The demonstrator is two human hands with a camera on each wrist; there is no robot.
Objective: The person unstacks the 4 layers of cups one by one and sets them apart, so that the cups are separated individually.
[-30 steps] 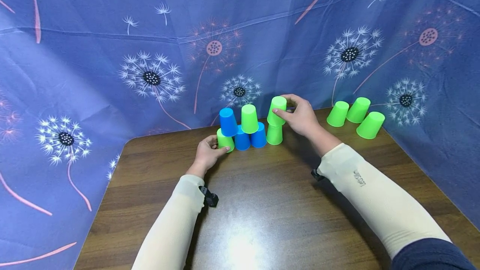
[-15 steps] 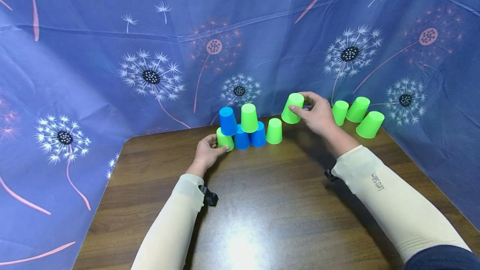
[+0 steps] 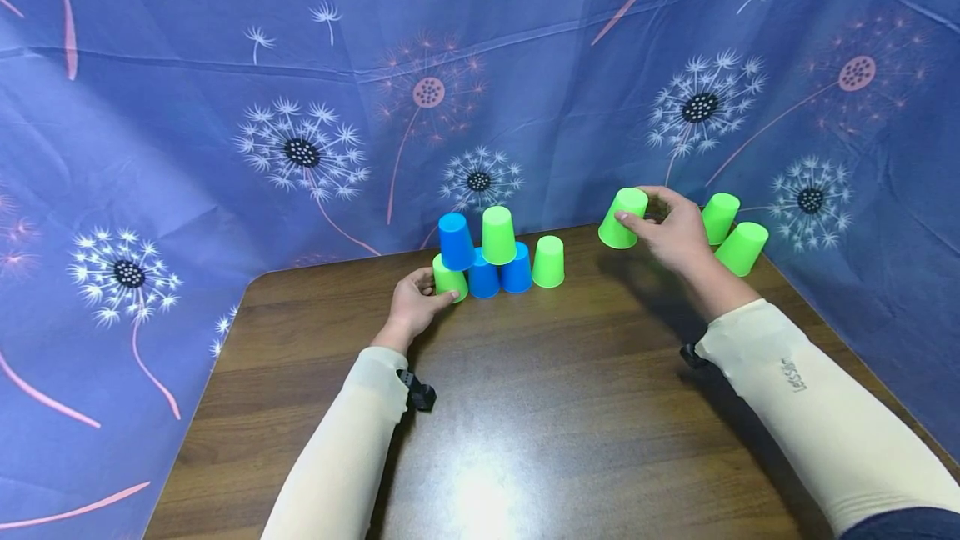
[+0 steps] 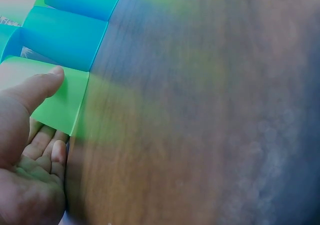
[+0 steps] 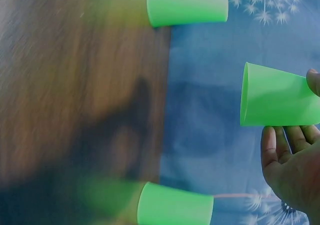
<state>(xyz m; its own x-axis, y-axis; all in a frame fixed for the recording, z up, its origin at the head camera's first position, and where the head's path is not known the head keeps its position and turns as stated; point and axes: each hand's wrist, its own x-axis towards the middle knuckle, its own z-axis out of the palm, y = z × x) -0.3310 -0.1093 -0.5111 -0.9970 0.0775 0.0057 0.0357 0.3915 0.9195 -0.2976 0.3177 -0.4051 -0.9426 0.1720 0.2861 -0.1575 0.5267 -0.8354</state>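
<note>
My left hand [image 3: 414,307] holds an upside-down green cup [image 3: 450,280] at the left end of a row, thumb in front, fingers round its far side. Beside that cup stand two blue cups [image 3: 483,275] and a separate green cup [image 3: 549,262]. A blue cup [image 3: 456,242] and a green cup [image 3: 498,236] sit upside down on top, bridging the lower cups. To the right, my right hand [image 3: 671,227] grips another upside-down green cup [image 3: 624,219] between thumb and fingers; in the right wrist view this cup [image 5: 280,96] hangs off the table.
Two green cups [image 3: 720,218] [image 3: 742,248] show at the back right; my right hand hides the place beside them. A patterned blue cloth [image 3: 555,65] hangs behind the wooden table [image 3: 480,390].
My right hand has lifted its green cup off the green cup at the row's right end and carried it rightward. The left hand stays in place on its cup.
</note>
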